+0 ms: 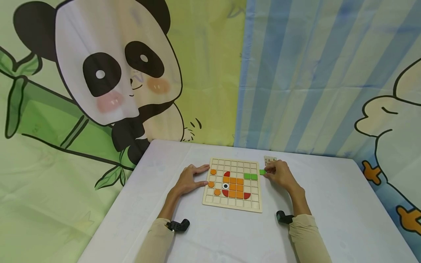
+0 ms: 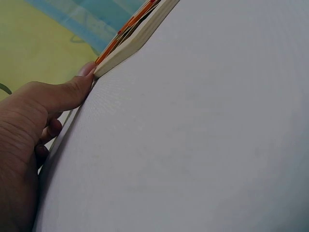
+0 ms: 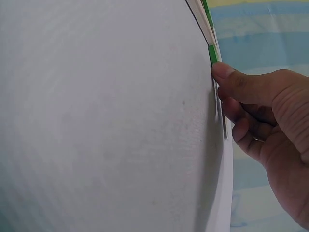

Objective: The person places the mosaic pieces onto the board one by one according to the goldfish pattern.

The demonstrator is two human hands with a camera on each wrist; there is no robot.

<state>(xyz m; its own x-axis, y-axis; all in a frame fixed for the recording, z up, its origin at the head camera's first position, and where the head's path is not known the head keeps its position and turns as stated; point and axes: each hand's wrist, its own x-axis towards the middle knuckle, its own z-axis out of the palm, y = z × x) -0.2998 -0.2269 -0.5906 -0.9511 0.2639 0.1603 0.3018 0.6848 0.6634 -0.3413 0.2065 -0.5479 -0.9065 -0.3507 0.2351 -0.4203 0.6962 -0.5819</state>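
A wooden grid board (image 1: 232,207) lies flat on the white table, bearing orange squares (image 1: 232,187), red quarter-circle pieces (image 1: 247,196), a round eye piece (image 1: 225,186), orange discs (image 1: 217,192) and two green squares (image 1: 250,176). Thumb and fingertips of my left hand (image 1: 188,180) touch the board's left edge, the fingers fairly straight. Just off the right edge, my right hand (image 1: 280,174) pinches a green square tile (image 1: 262,172) between thumb and fingers. The right wrist view shows that green tile (image 3: 213,54) edge-on at the thumb tip.
Behind the right hand lies a small patterned card (image 1: 270,159), partly covered by it. The white table (image 1: 210,237) reaches back to a printed curtain (image 1: 210,73) with a panda and blue stripes. Each wrist wears a black strapped device (image 1: 178,225).
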